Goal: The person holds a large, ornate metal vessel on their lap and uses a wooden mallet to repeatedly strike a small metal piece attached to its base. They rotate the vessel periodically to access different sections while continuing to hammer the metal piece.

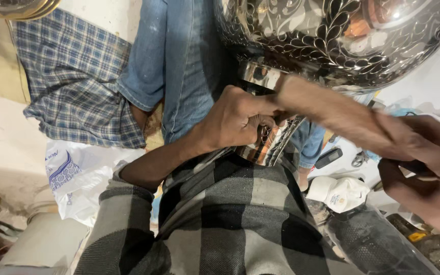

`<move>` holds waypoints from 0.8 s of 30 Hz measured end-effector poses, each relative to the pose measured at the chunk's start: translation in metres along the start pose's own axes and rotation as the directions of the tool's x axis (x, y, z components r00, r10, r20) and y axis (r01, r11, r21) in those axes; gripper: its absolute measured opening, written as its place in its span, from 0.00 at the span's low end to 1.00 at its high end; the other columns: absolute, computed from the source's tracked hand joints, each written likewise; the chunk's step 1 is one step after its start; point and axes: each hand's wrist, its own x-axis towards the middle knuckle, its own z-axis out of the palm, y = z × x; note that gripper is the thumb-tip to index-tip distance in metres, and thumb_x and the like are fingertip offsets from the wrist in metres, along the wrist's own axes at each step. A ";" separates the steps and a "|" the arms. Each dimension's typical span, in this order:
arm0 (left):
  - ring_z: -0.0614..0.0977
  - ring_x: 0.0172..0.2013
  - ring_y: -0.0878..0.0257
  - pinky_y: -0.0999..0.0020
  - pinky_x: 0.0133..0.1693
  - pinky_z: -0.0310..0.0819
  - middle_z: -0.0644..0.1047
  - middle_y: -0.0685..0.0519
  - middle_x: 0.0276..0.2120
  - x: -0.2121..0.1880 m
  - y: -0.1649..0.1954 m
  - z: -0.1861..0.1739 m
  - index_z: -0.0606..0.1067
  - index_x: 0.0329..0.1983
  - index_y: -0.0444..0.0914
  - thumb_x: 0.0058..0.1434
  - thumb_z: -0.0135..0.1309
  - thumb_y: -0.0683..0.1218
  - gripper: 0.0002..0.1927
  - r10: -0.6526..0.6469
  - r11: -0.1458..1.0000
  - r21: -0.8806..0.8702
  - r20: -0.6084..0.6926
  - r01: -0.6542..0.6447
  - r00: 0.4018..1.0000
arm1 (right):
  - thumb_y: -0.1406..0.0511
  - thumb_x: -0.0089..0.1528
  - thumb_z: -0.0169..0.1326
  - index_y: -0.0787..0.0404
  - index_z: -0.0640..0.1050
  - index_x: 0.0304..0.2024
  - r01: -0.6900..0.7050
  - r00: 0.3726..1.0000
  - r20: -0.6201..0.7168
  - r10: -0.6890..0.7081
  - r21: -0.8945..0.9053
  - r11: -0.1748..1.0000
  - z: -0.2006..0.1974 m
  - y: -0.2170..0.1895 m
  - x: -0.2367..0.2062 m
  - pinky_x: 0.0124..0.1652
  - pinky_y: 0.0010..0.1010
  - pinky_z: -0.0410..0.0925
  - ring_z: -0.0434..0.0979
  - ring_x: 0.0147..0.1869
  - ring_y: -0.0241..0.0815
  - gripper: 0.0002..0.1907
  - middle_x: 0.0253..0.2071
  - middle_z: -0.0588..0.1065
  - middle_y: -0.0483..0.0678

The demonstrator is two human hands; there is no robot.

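Note:
A large shiny metal vessel engraved with leaf patterns fills the upper right. Its narrow neck rests toward my lap. My left hand is closed around that neck, fingers curled against the metal. My right hand grips the near end of a brown wooden mallet-like tool, blurred, whose far end lies against the vessel's neck just by my left hand.
My jeans-clad legs and checked sleeve fill the centre. A blue checked cloth and a white plastic bag lie at left. A white bottle, small tools and a dark mesh item sit at right.

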 end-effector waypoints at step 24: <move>0.70 0.13 0.67 0.68 0.15 0.63 0.71 0.56 0.15 0.032 -0.030 -0.009 0.77 0.58 0.43 0.59 0.54 0.33 0.24 0.422 0.905 -0.109 0.355 -0.411 0.834 | 0.71 0.57 0.63 0.59 0.71 0.69 0.391 0.722 -0.420 -0.550 -0.409 0.825 0.092 0.089 -0.060 0.31 0.27 0.74 0.78 0.35 0.41 0.36 0.45 0.77 0.61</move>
